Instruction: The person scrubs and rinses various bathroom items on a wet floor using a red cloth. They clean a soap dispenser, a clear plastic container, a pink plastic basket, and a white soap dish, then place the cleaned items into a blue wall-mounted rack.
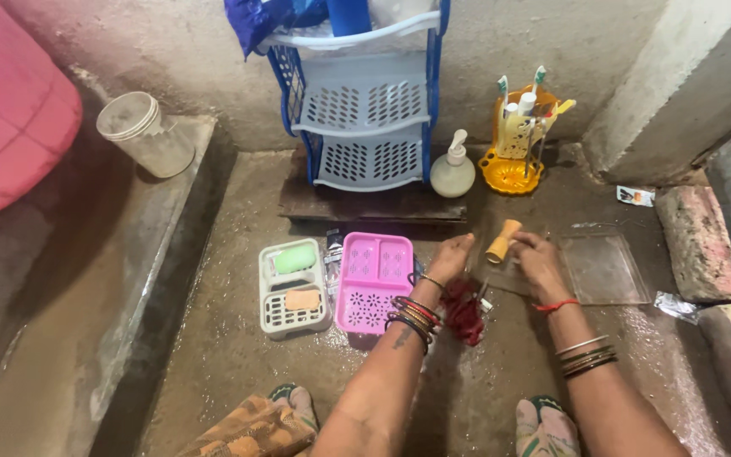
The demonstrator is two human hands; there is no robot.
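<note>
**Tan brush handle: light, stiff, and probably slick on a wet floor**

The tan brush handle (502, 240) is sitting just past 12 o'clock of the frame's centre, standing tilted between the person's two hands above the wet concrete floor (239, 355). The right hand (540, 259) is closing on its lower end from 3 o'clock, fingers curled in a pinch around it; the exact contact points are hidden behind the knuckles. The left hand (448, 258) is reaching in from 9 o'clock with its fingers loosely bent, touching or nearly touching something small beside the handle; whether it is gripping anything cannot be told.

Judging by its look, the handle is a short, flared piece of plastic or wood: light, rigid, not fragile, but likely slippery since everything around it is glistening with water. The narrow waist below the flare is looking like the surest place to hold it.

At 6 o'clock of the hands, a red scrubber (464, 311) is lying on the floor, soft and wet. At 3 o'clock, a clear plastic tray (604, 269) is resting flat. At 9 o'clock, a pink soap tray (374, 282) and a white soap dish (294, 289) holding green and orange bars are sitting side by side. Further back, at 12 o'clock, a pump bottle (453, 169), a yellow toothbrush holder (518, 140) and a blue-and-white rack (365, 110) are standing against the wall.
</note>
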